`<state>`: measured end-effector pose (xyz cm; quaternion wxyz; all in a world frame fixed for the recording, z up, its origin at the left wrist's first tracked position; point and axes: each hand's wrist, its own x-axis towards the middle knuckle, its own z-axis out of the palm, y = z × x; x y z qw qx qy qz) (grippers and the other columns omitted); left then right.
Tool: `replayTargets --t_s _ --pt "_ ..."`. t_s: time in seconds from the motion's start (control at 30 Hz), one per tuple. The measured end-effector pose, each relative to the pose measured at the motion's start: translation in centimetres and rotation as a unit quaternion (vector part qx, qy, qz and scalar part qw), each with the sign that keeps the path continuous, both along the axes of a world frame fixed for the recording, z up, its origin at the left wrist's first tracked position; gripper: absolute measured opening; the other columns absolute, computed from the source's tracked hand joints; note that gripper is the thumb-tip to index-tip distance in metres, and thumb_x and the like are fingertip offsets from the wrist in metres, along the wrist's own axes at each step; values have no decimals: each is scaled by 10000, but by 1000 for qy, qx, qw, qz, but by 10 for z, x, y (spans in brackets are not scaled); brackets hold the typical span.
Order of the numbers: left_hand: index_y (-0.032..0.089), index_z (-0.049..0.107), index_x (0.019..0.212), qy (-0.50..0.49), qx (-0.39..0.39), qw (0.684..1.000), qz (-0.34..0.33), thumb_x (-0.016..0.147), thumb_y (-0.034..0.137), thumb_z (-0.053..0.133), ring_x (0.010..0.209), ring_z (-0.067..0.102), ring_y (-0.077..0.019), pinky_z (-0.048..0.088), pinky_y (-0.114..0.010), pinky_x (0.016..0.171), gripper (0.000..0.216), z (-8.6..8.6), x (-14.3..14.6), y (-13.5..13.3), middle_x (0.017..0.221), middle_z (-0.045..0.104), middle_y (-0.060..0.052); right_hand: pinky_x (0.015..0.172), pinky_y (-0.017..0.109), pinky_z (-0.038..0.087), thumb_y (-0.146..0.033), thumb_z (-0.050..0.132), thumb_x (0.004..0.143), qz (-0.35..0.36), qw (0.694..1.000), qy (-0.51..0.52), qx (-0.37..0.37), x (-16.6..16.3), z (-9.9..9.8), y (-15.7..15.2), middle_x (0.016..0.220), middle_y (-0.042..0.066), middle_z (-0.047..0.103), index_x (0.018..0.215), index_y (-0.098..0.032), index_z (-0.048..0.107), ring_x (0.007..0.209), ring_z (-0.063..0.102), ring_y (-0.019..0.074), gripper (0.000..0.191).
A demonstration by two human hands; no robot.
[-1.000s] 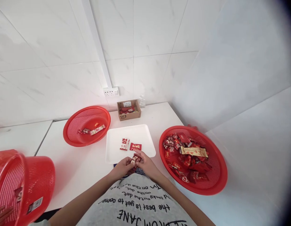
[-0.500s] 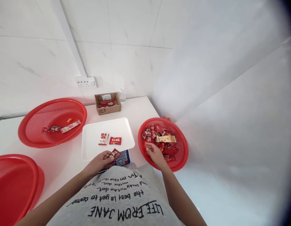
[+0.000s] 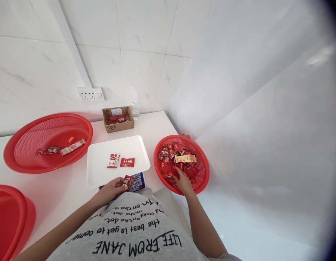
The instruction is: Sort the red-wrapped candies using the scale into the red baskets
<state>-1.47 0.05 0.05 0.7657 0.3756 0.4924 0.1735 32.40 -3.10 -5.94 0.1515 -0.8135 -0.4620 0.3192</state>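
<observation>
A red packet point(image 3: 128, 180) sits pinched in the left hand's point(image 3: 113, 189) fingertips, over the keypad point(image 3: 136, 182) at the white tray's point(image 3: 100, 174) 6 o'clock edge. On the tray lie two more packets point(image 3: 120, 161). At the tray's 3 o'clock, the right hand point(image 3: 182, 183) reaches into the full basket point(image 3: 202, 170), fingers spread on the sweets point(image 3: 176, 159), grasp unclear. Another basket point(image 3: 18, 165) sits at 9 o'clock, a box point(image 3: 118, 126) at 12.

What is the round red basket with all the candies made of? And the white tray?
The red basket looks like moulded plastic: its wall is a fine mesh of tiny holes with a smooth rim. The white tray seems plastic too, or perhaps foam; it is plain, smooth and matte, with rounded corners.
</observation>
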Motion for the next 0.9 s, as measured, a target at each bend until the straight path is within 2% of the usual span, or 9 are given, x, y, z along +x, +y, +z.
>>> replayTargets --t_s 0.13,0.27,0.4,0.53,0.63,0.73,0.9 --pt "171 563 884 20 3 1000 2 592 427 707 868 610 -223 424 -317 784 413 1 -1 -1 898 675 -54 885 415 366 -406 464 800 10 999 -24 -20 -3 -1 4 1330 132 402 1332 -300 370 1151 462 299 551" --pt "173 569 881 34 12 999 3 585 432 705 835 609 -214 422 -303 760 416 1 -1 -2 869 673 -44 911 400 348 -358 481 791 12 998 -54 -38 -3 -1 8 1346 143 403 1322 -234 395 1161 457 288 552" --pt "176 570 865 43 12 999 6 578 441 700 831 607 -216 426 -290 725 412 1 -1 -2 870 672 -48 873 362 372 -298 431 803 19 996 -75 -35 0 1 10 1256 155 511 1274 -154 448 1115 500 274 492" --pt "177 579 860 54 16 998 11 586 429 696 827 605 -219 429 -280 692 390 4 -1 -2 862 676 -46 778 328 399 -377 399 817 -19 998 -64 3 2 10 11 1084 116 627 1126 -200 561 989 572 249 391" --pt "178 588 862 67 14 998 9 575 420 703 823 605 -225 432 -280 678 393 6 0 -2 853 680 -43 738 326 407 -460 443 778 -64 996 -28 53 1 18 12 943 73 660 965 -224 594 877 594 229 337" --pt "175 587 869 57 14 998 6 580 418 703 825 606 -222 433 -285 696 395 3 -1 -2 862 679 -44 708 338 419 -510 516 711 -102 989 33 104 -1 23 14 839 45 645 853 -219 561 786 581 223 326" --pt "176 568 912 17 10 1000 11 614 415 693 868 605 -213 428 -281 736 402 -7 -4 -3 915 670 -50 729 335 452 -476 574 681 -123 963 164 174 -7 30 17 885 36 597 864 -217 503 804 567 195 326"
